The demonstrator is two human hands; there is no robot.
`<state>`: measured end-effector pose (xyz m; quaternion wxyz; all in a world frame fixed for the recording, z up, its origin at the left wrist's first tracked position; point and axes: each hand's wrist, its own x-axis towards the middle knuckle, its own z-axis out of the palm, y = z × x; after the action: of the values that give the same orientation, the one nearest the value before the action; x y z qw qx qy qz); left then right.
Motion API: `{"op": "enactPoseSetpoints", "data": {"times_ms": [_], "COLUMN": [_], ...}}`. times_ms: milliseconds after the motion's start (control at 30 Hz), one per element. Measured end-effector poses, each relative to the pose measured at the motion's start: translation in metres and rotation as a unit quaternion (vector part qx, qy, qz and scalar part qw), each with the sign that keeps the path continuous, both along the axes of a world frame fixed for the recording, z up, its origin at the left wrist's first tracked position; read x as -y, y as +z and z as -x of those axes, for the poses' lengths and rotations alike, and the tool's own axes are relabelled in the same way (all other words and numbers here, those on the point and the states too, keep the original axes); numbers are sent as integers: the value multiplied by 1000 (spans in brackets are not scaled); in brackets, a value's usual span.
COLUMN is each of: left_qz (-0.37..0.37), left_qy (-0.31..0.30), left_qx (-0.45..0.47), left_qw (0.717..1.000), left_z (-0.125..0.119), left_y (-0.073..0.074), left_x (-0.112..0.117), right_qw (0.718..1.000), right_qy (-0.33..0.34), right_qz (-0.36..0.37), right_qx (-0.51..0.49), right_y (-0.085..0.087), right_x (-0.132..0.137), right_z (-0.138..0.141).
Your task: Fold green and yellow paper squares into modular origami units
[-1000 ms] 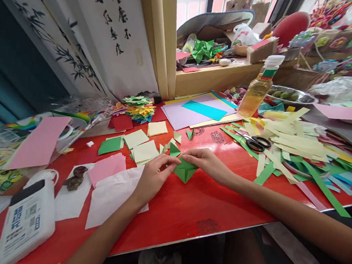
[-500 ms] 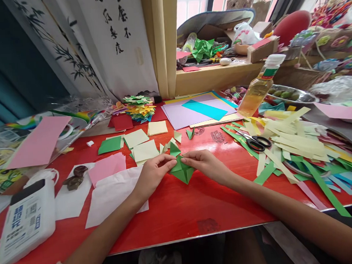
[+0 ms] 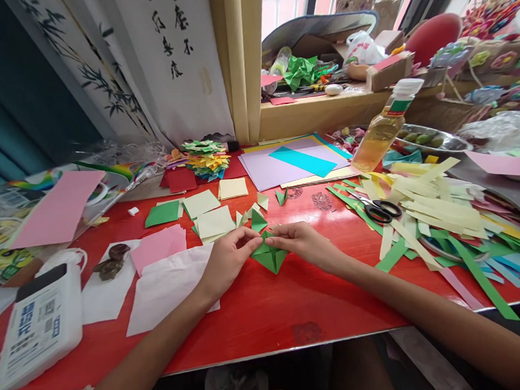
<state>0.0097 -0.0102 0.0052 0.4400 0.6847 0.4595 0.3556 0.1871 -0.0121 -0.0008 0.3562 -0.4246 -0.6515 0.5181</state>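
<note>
The red table (image 3: 251,323) stretches across in front of you, with a hanging scroll (image 3: 138,49) of bamboo and brushed characters behind it. To your right lies a loose heap of paper strips (image 3: 439,209), mostly pale yellow and green, and at the table's far side you have a layer of lilac sheets (image 3: 269,167) with a blue strip (image 3: 303,161) across it. A bottle (image 3: 374,139) of yellowish liquid stands beyond the heap. Near your left forearm sit a white case (image 3: 40,329) and a white sheet (image 3: 162,294), the sheet partly hidden by that arm. Your left hand (image 3: 228,253) and right hand (image 3: 303,245) are close together, thumbs and fingers pinched narrow on either side of one folded green paper (image 3: 271,259); it is in front of you, over the middle of the table, one corner pointing toward you. Pink squares (image 3: 159,248) lie left of your hands, black-handled scissors (image 3: 381,211) by the strips, and pale yellow squares (image 3: 215,223) just beyond your left hand. Smallest, a little folded green piece (image 3: 282,197) rests beyond your fingers.
</note>
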Motion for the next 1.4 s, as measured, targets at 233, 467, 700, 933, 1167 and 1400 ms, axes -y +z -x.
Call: {"op": "enactPoseSetpoints", "data": {"times_ms": [233,467,700,933,1167,1400], "left_qz": [17,14,0,44,85,101], "left_qy": [-25,-24,-46,-42,-29,14], "left_qx": [-38,-77,-27,5,32,58], "left_qw": [999,997,999,998,995,993], "left_z": [1,2,1,1,3,6], "left_y": [4,4,6,4,3,1], "left_x": [0,2,1,-1,-4,-6], "right_qw": [999,997,991,995,999,996], "right_qy": [-37,-18,56,30,-10,21], "right_qz": [-29,-51,-61,-55,15,46], "right_qx": [-5,58,106,79,-42,-71], "right_y": [3,2,5,3,3,7], "right_x": [0,0,3,0,-5,-8], "right_z": [-1,-2,0,-1,-2,-5]}}
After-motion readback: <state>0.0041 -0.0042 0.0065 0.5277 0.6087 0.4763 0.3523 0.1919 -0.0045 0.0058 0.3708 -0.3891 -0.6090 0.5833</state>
